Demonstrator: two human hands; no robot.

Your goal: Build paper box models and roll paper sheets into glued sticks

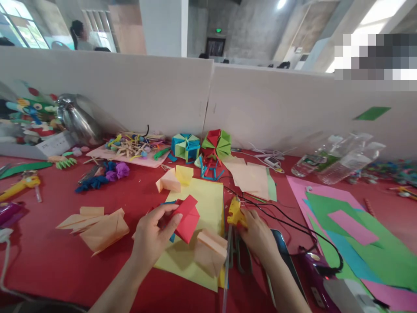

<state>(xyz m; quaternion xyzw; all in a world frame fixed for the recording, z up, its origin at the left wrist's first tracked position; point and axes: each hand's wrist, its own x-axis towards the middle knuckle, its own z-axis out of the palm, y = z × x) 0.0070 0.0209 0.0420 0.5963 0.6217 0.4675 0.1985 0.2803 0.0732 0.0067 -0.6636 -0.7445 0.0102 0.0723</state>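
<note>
1. The left hand [153, 234] pinches a red folded paper [188, 219] between thumb and fingers and holds it just above the table. A bit of blue paper shows under the red piece.
2. The right hand [258, 235] is closed around the lower part of a yellow glue gun [235, 211], whose body sticks out just beyond the fingers.
3. A yellow sheet [205, 200] lies flat under the left hand's fingers and reaches toward the right hand.
4. A peach folded piece [211, 251] sits between the two hands, on the near edge of the yellow sheet.
5. A black cable [293, 225] runs from the glue gun past the outer side of the right hand.
6. A dark phone [282, 245] lies just beside the right wrist.
7. Peach folded shapes [97, 226] rest well to the outer side of the left hand.
</note>
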